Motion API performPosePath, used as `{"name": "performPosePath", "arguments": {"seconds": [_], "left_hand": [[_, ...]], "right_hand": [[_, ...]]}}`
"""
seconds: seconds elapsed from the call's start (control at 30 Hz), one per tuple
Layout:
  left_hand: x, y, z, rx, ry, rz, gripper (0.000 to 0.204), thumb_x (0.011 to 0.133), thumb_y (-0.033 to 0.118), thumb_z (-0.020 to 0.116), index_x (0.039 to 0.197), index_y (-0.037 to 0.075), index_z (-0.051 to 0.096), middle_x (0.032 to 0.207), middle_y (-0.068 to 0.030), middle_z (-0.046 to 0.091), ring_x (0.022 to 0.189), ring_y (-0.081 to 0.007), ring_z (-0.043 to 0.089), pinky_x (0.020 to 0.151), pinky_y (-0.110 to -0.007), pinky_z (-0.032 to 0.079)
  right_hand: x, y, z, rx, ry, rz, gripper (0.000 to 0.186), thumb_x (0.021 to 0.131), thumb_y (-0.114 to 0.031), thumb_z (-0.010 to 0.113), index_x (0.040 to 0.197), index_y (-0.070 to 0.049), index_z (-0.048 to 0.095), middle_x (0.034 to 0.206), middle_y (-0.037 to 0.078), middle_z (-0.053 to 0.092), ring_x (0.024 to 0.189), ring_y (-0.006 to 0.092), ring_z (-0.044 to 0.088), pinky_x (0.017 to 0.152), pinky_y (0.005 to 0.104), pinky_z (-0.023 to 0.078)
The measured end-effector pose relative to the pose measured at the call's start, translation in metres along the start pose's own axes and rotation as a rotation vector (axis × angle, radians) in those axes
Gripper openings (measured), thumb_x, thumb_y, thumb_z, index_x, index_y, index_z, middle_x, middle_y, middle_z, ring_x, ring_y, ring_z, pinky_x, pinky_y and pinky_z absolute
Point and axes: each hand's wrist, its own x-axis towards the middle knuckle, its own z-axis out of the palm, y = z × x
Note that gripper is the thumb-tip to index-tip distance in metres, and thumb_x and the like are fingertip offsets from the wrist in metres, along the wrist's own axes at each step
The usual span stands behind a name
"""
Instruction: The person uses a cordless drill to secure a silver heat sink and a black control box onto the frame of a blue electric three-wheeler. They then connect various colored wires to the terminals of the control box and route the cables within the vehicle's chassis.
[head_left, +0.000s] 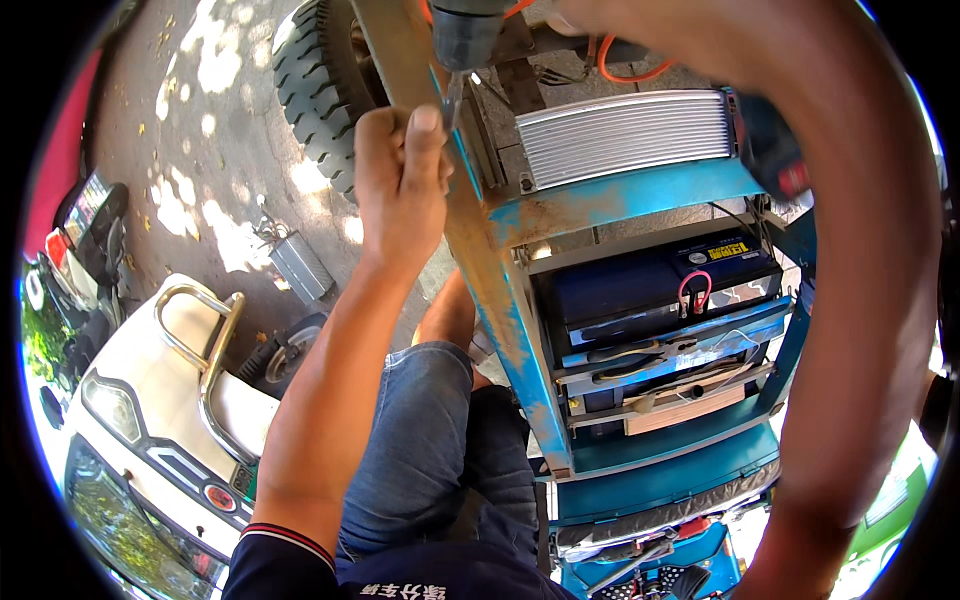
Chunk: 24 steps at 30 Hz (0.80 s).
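My left hand (405,175) is closed at the rusty blue frame rail (490,290), thumb up and fingers curled beside a thin metal bit (453,98). Whatever sits in those fingers is hidden. Above them, the black chuck of a cordless drill (468,38) points down at the rail. My right arm arches over the right side to the top edge, where my right hand (590,18), partly cut off, appears wrapped round the drill. A dark block with a red patch, probably the drill's battery (775,150), shows behind that forearm. A silver finned metal box (625,138) lies beside the rail.
Dark batteries (640,290) sit inside the frame, with pliers (640,350) on a blue crossbar. A black tyre (325,95) stands beyond the rail. At left are a grey finned box (300,268) on the ground and a white vehicle (160,400). Tools fill a blue box (740,550) below.
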Motion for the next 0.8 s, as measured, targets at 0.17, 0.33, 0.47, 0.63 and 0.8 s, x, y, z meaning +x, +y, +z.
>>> {"name": "performPosePath", "arguments": {"seconds": [0.17,0.33,0.47,0.63,0.8], "left_hand": [[-0.042,0.002,-0.029,0.077,-0.132,0.044,0.027,0.107,0.029,0.059,0.111,0.002,0.056,0.084,-0.0033,0.060,0.070,-0.0079,0.054,0.063,-0.023,0.044],[-0.103,0.038,-0.041,-0.075,-0.545,-0.196,0.042,0.109,0.037,0.053,0.127,-0.001,0.056,0.113,-0.0149,0.066,0.092,-0.0177,0.064,0.078,-0.031,0.051],[-0.185,0.076,-0.040,-0.347,-0.987,-0.477,0.063,0.108,0.052,0.047,0.137,-0.004,0.053,0.132,-0.0219,0.063,0.108,-0.0282,0.068,0.088,-0.037,0.054],[-0.247,0.102,-0.035,-0.363,-0.931,-0.241,0.059,0.104,0.042,0.061,0.139,-0.004,0.049,0.132,-0.0183,0.061,0.110,-0.0259,0.066,0.090,-0.035,0.054],[-0.291,0.107,-0.035,-0.242,-0.909,-0.076,0.047,0.093,0.007,0.077,0.134,0.000,0.055,0.127,-0.0111,0.056,0.108,-0.0160,0.058,0.093,-0.030,0.050]], "right_hand": [[-0.123,-0.001,-0.018,0.431,-0.018,0.627,0.045,0.070,-0.018,0.088,0.107,-0.002,0.069,0.093,0.013,0.075,0.084,0.0241,0.073,0.081,0.0387,0.056],[-0.290,-0.077,0.023,1.169,0.036,1.185,0.047,0.068,-0.013,0.091,0.106,0.001,0.068,0.096,0.008,0.075,0.087,0.0179,0.070,0.083,0.0348,0.057],[-0.376,-0.160,0.057,1.344,0.088,1.447,0.044,0.071,-0.011,0.090,0.104,0.006,0.066,0.093,0.007,0.071,0.084,0.0123,0.064,0.077,0.0296,0.055],[-0.419,-0.218,0.037,1.887,0.250,1.474,0.036,0.082,-0.015,0.088,0.102,0.003,0.065,0.088,0.007,0.071,0.078,0.0124,0.066,0.072,0.0291,0.054],[-0.444,-0.256,0.029,1.942,0.388,1.447,0.043,0.081,-0.015,0.091,0.108,0.004,0.064,0.097,0.006,0.071,0.087,0.0112,0.065,0.077,0.0283,0.054]]}}
